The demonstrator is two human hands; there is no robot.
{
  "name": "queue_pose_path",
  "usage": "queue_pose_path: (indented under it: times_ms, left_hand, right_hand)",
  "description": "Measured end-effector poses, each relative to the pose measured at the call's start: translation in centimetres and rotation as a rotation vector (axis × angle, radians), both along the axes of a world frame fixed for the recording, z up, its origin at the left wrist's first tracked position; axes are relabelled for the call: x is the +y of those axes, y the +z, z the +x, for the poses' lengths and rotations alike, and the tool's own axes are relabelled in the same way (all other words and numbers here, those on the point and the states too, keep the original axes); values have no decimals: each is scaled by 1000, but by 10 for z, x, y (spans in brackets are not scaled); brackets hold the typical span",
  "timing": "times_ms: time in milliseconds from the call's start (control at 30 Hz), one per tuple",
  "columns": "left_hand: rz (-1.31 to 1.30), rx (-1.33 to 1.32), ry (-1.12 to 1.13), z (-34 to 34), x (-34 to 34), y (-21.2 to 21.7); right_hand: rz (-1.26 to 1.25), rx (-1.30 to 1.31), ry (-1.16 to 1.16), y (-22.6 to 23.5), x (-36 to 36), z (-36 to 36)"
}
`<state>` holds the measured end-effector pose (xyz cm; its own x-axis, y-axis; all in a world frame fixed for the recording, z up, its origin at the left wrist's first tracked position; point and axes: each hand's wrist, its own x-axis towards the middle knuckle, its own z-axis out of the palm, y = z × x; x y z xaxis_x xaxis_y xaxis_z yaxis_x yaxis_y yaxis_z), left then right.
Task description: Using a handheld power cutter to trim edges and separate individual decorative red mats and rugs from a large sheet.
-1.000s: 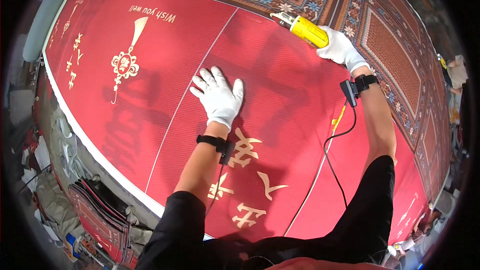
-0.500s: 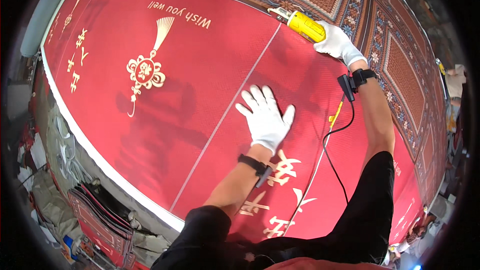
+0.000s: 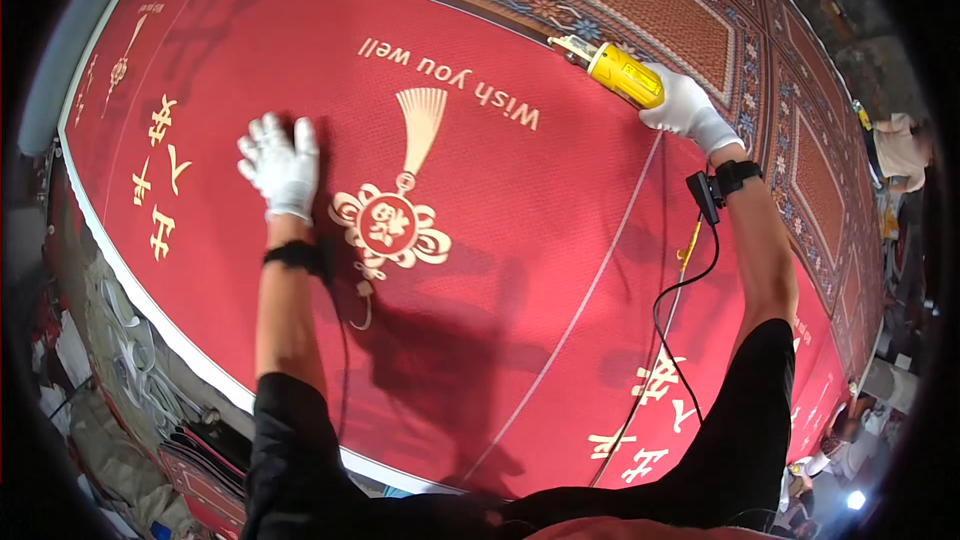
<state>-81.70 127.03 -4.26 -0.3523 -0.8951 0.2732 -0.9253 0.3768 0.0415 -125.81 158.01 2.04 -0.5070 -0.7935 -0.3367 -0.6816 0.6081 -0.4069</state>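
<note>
My right hand [image 3: 688, 110], in a white glove, is closed around the body of a yellow handheld electric cutter [image 3: 627, 78]. The tool's metal head lies at the line where a red printed mat sheet [image 3: 480, 205] borders brown floral carpet. Away to the left, my gloved left hand [image 3: 281, 166] is over the red sheet beside the cream tassel-and-knot motif. Its fingers are stretched out and it holds nothing; whether the palm touches the sheet I cannot tell. A black cable [image 3: 657, 312] hangs from the device strapped at my right wrist.
Brown floral carpet [image 3: 640, 5] runs along the far side and right. A yellow-marked cord or tape [image 3: 690, 245] lies across the red sheet. Folded mats [image 3: 205, 460] and cables [image 3: 150, 370] lie on the floor at the lower left. Another person [image 3: 900, 150] is at the far right.
My left hand has moved left across the red sheet, past the tassel motif. The printed sheet appears shifted right in view. My right hand still holds the cutter at the border.
</note>
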Motion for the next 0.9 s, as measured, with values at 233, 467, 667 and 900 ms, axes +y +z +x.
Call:
queue_pose_path:
  times_ms: [233, 467, 667, 900]
  left_hand:
    - [109, -176, -7, -1, -24, -14]
    - [203, -145, -6, -11, -18, -3]
    - [237, -148, -17, -5, -23, -2]
    - [303, -126, -136, -4, -32, -7]
  right_hand:
    - [48, 68, -15, 14, -68, 24]
    - [82, 224, 2, 19, -131, 48]
    - [108, 105, -19, 14, -194, 63]
    - [67, 98, 52, 17, -276, 84]
